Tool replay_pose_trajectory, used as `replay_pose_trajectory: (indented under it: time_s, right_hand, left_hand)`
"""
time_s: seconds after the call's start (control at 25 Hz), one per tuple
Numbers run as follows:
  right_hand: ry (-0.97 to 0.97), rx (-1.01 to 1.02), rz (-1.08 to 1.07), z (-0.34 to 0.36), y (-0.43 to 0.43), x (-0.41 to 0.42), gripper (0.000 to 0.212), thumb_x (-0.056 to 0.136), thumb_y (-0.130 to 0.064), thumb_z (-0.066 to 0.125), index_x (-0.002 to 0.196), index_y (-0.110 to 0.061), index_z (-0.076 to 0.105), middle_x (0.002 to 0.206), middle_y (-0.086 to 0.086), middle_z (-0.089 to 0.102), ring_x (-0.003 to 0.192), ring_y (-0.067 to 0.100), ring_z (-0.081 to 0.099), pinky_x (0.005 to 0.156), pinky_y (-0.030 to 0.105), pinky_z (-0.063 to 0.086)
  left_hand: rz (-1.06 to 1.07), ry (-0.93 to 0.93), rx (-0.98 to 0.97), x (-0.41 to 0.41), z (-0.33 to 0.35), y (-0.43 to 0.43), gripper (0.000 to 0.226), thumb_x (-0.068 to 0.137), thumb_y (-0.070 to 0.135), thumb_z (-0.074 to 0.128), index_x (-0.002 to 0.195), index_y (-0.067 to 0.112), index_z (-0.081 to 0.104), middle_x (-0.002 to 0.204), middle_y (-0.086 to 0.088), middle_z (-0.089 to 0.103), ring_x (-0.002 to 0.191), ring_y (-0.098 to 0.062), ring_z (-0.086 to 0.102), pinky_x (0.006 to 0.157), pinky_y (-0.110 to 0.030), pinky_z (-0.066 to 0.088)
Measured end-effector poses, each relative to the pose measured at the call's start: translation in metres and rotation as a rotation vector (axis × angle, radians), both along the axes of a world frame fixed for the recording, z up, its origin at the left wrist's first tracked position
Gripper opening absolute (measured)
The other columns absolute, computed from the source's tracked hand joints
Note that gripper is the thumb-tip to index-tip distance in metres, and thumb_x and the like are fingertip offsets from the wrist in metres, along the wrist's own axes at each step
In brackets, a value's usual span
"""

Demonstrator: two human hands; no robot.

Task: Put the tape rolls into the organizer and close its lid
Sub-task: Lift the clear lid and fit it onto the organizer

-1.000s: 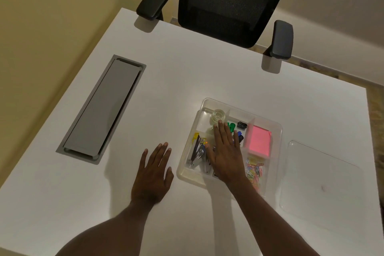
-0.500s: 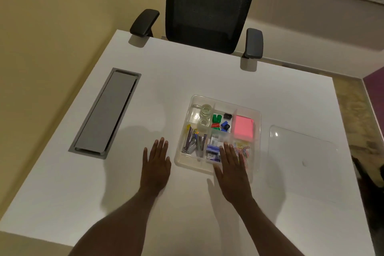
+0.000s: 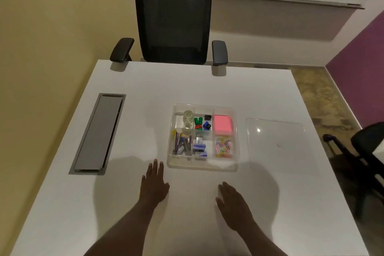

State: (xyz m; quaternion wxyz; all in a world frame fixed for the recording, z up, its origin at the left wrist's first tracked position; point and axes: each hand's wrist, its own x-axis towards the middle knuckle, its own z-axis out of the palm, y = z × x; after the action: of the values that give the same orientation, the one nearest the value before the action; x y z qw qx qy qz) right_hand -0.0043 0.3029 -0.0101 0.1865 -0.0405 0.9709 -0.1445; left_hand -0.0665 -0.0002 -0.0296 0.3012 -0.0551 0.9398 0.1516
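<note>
The clear plastic organizer (image 3: 235, 131) stands in the middle of the white table, uncovered. Several clear tape rolls (image 3: 188, 121) lie in its far-left compartment. Other compartments hold pink sticky notes, coloured clips, staplers and staple boxes. Its clear lid (image 3: 276, 143) lies flat on the table to the right of it. My left hand (image 3: 153, 185) rests flat on the table just in front of the organizer's left corner, holding nothing. My right hand (image 3: 233, 203) lies flat and open in front of the organizer, apart from it.
A grey cable hatch (image 3: 97, 133) is set into the table at the left. A black mesh office chair (image 3: 173, 16) stands at the far edge. Another dark chair base (image 3: 363, 151) is beside the table's right edge.
My right hand has drawn back out of the organizer toward me and now rests on the table. The camera has tilted up and back; my left hand stayed flat.
</note>
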Motion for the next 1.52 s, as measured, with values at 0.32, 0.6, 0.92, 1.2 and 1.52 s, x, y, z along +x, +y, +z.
replay_pose_trajectory:
  time_s: [0.32,0.6,0.92,1.2,1.52]
  right_hand:
    - [-0.069,-0.036,-0.092,0.0,0.025,0.011,0.05,0.106,-0.044,0.033,0.15,-0.02,0.042,0.158,0.003,0.04,0.145,0.019,0.039,0.119,0.031,0.029]
    - [-0.034,-0.018,-0.17,0.019,0.098,0.012,0.036,0.105,-0.035,0.04,0.134,-0.019,0.055,0.134,0.0,0.057,0.121,0.02,0.059,0.103,0.031,0.042]
    - [0.002,-0.081,-0.343,0.027,0.186,0.011,0.017,0.101,-0.023,0.05,0.108,-0.014,0.063,0.104,0.004,0.063,0.093,0.027,0.067,0.082,0.033,0.049]
    - [0.005,-0.095,-0.436,0.036,0.262,-0.023,0.018,0.102,-0.02,0.049,0.101,-0.009,0.063,0.102,0.008,0.063,0.093,0.032,0.066,0.081,0.034,0.049]
    - [-0.029,-0.176,-0.537,0.052,0.322,-0.113,0.041,0.1,-0.024,0.054,0.139,-0.009,0.054,0.144,0.01,0.053,0.135,0.03,0.05,0.109,0.04,0.044]
  left_hand:
    - [0.079,0.014,-0.025,0.054,0.01,0.055,0.076,0.108,0.029,0.044,0.17,0.009,0.004,0.179,-0.015,-0.011,0.168,-0.032,-0.004,0.135,-0.048,0.02]
    - [-0.046,0.002,-0.014,0.059,0.036,0.136,0.05,0.107,0.024,0.042,0.156,0.012,0.039,0.165,-0.011,0.037,0.149,-0.03,0.041,0.119,-0.044,0.043]
    - [-0.105,-0.017,0.126,0.033,0.052,0.234,0.04,0.109,0.028,0.041,0.147,0.017,0.048,0.146,-0.006,0.058,0.134,-0.029,0.059,0.11,-0.038,0.046]
    - [-0.059,-0.022,0.186,0.0,0.057,0.312,0.041,0.108,0.029,0.045,0.146,0.018,0.05,0.148,-0.008,0.06,0.137,-0.029,0.058,0.113,-0.039,0.047]
    - [0.055,0.022,0.292,-0.061,0.061,0.363,0.061,0.107,0.022,0.052,0.163,0.006,0.032,0.166,-0.014,0.04,0.155,-0.03,0.04,0.126,-0.039,0.036]
